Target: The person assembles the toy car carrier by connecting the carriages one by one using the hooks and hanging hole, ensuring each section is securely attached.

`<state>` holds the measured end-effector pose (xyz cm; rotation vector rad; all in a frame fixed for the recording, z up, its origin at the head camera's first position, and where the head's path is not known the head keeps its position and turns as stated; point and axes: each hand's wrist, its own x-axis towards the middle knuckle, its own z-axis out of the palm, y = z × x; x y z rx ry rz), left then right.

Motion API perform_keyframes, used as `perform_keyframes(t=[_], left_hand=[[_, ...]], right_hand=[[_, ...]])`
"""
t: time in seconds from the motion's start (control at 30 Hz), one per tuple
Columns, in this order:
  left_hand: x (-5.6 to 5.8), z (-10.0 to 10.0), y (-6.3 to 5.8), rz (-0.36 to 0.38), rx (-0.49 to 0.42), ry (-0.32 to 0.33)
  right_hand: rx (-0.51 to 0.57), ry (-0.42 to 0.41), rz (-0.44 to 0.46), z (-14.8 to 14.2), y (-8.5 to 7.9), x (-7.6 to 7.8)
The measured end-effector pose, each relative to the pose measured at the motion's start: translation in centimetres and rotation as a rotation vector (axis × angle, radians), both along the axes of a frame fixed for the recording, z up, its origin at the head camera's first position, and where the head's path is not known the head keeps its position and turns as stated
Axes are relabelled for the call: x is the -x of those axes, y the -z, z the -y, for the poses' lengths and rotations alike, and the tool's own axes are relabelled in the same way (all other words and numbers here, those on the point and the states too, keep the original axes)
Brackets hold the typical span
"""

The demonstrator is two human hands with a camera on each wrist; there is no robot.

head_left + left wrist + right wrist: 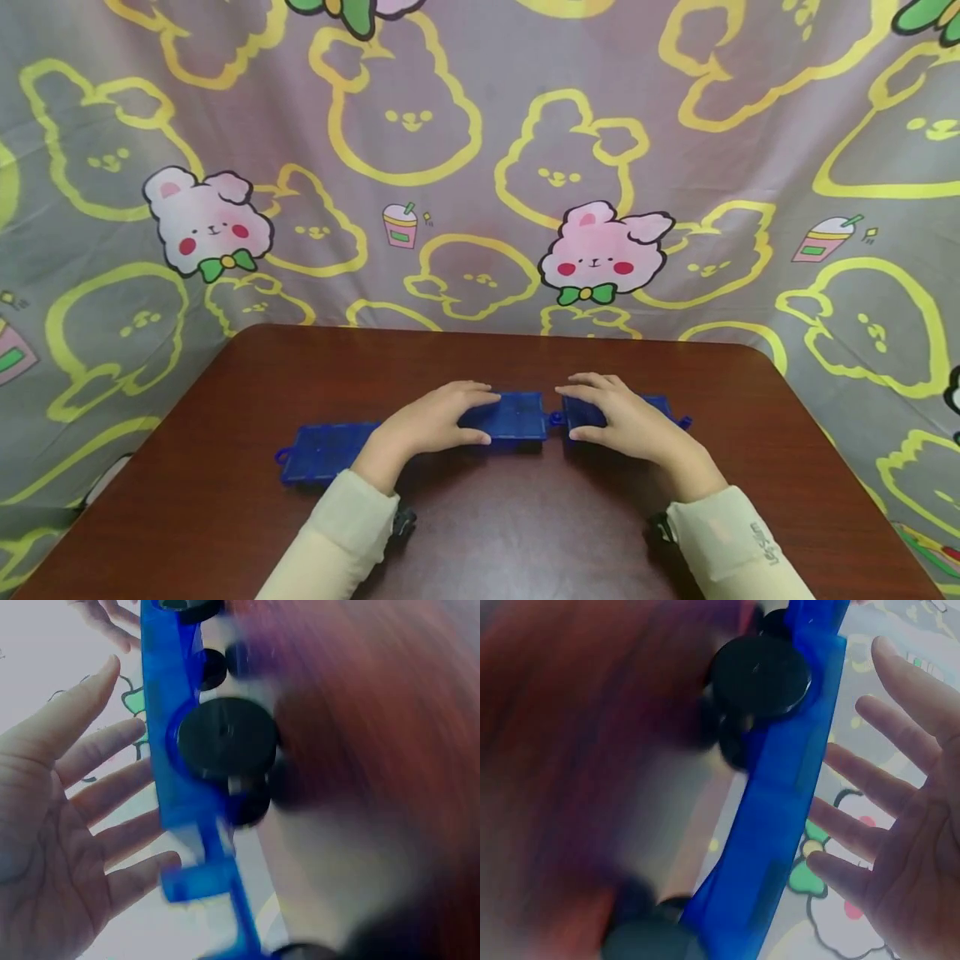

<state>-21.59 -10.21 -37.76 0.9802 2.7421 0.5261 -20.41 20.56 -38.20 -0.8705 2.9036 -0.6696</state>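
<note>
Several flat blue toy train cars with black wheels stand in a row on the brown table. My left hand (435, 421) reaches over the middle car (519, 414), fingers and thumb spread apart. In the left wrist view its fingers (112, 784) extend straight beside the blue side of a car (163, 750). My right hand (632, 423) is over the right car (656, 406), its thumb on the near side. The right wrist view shows these fingers (870, 776) straight along the car. A small blue coupling (556, 419) sits between the middle and right cars.
The left car (322, 450), with a ring at its end, lies left of my left hand; its other end is hidden behind that hand. Behind the table (525, 517) hangs a curtain (487, 192) printed with bears and rabbits.
</note>
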Motion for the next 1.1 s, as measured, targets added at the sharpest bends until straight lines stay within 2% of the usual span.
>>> perform_keyframes(t=[0.3, 0.53, 0.7, 0.83, 1.1], left_hand=[[-1.3, 3.7, -1.0, 0.002, -0.047, -0.038], [-2.1, 6.9, -1.7, -0.016, -0.033, -0.093], [-2.7, 9.1, -1.7, 0.003, -0.029, -0.154], [-3.4, 10.4, -1.4, 0.023, -0.031, -0.171], [-4.2, 11.6, -1.0, 0.047, -0.023, -0.2]], right_hand=[[0.022, -0.062, 0.029, 3.1, 0.0, 0.8], [0.009, -0.118, 0.05, 5.7, 0.4, 1.4], [-0.003, -0.156, 0.063, 7.6, 0.2, 1.8], [0.0, -0.185, 0.09, 8.7, 0.2, 1.8], [-0.026, -0.198, 0.118, 9.8, 0.4, 1.7]])
